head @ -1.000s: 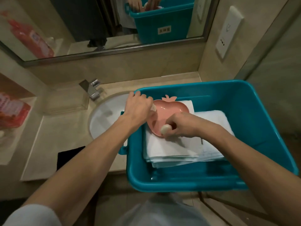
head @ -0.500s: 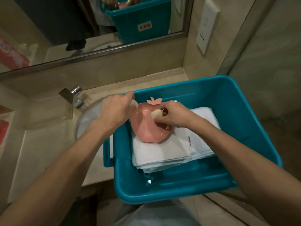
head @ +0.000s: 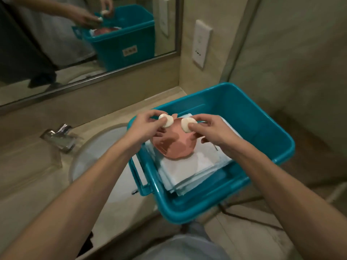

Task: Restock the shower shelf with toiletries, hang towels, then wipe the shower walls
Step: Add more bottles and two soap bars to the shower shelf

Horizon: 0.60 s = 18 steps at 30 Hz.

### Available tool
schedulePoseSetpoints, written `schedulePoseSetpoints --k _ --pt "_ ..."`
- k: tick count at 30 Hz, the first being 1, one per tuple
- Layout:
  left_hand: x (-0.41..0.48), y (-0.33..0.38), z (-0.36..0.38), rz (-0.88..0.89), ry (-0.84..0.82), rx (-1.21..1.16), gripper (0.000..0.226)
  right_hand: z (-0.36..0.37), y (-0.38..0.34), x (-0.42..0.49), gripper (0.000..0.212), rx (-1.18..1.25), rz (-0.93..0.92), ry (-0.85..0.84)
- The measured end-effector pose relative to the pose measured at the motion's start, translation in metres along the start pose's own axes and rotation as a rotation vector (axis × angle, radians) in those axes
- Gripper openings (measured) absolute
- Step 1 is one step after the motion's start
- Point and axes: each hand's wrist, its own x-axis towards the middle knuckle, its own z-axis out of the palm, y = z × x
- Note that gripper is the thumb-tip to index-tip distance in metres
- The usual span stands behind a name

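Observation:
A teal plastic bin rests on the counter's right end and overhangs its front edge. Inside lies a stack of folded white towels with a pink apple-shaped dish on top. My left hand pinches a small round white soap above the dish's left side. My right hand pinches a second round white soap above the dish's right side. The two soaps are a little apart, both lifted off the dish.
A white round sink with a chrome faucet lies left of the bin. A wall mirror hangs behind the counter, reflecting the bin and hands. A white wall socket sits on the right wall. Tiled floor shows below.
Both hands have lifted a soap each off the pink dish and brought them up side by side. The camera view has swung to the right and downward.

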Motion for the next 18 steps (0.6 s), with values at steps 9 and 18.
schedulePoseSetpoints --k 9,18 --pt "-0.055 0.028 0.044 0.051 -0.295 -0.189 0.024 0.007 -0.004 -0.119 0.025 0.131 0.091 0.411" --pt "-0.110 0.067 0.111 0.103 -0.612 -0.238 0.034 -0.028 -0.010 -0.226 0.014 0.506 0.028 0.648"
